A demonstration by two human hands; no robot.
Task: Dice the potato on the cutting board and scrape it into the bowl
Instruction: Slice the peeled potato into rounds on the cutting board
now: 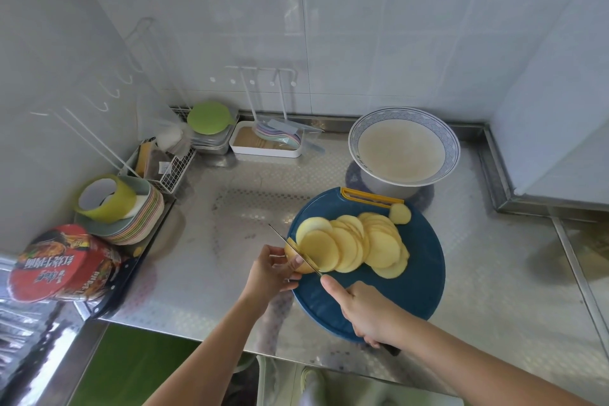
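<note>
Steel counter (230, 208), bowl (404, 114) holding pale liquid (400, 152)

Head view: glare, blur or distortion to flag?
Head view: bright glare patch on the steel counter; head view: wide-angle bowing of the wall tiles, noodle cup stretched at the left edge; head view: potato slices and knife sharp, soft shadows.

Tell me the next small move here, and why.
Probably push the knife down through the potato stub the left hand pinches: the right hand holds the blade on it, and the slices alongside are not yet diced.
</note>
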